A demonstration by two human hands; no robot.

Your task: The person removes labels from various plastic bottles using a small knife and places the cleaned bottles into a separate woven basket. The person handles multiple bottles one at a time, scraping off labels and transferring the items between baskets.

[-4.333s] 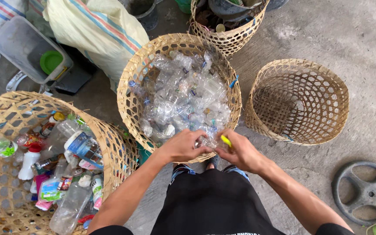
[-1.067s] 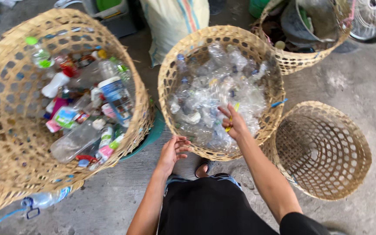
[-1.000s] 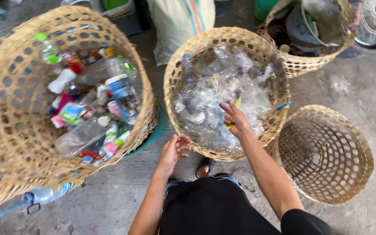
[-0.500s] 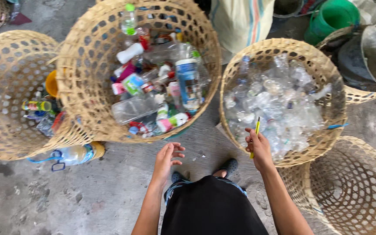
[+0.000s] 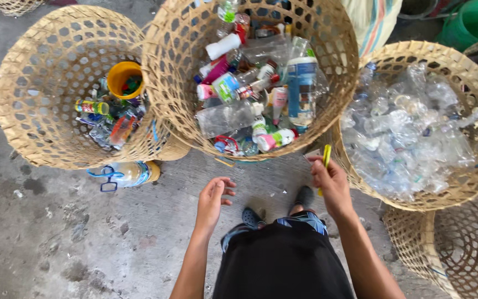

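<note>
My right hand (image 5: 332,181) grips a thin yellow tool (image 5: 326,157) that points up beside the rim of a wicker basket (image 5: 416,52) full of clear plastic bottles (image 5: 410,133). My left hand (image 5: 213,196) hovers over the concrete floor with its fingers apart and nothing in it. Just ahead of both hands stands a big wicker basket (image 5: 172,66) of mixed labelled bottles (image 5: 255,94). I am squatting, with my dark shorts and sandals below.
A third basket (image 5: 26,99) on the left holds a yellow cup (image 5: 121,77) and scraps. A loose bottle (image 5: 128,174) lies on the floor by it. An empty basket (image 5: 460,249) sits at lower right. A striped sack (image 5: 374,19) and a green bucket (image 5: 474,22) stand behind.
My view has swung left, from the clear-bottle basket to the mixed-bottle basket. My right hand came out of the clear bottles, still gripping the yellow tool. My left hand stays empty.
</note>
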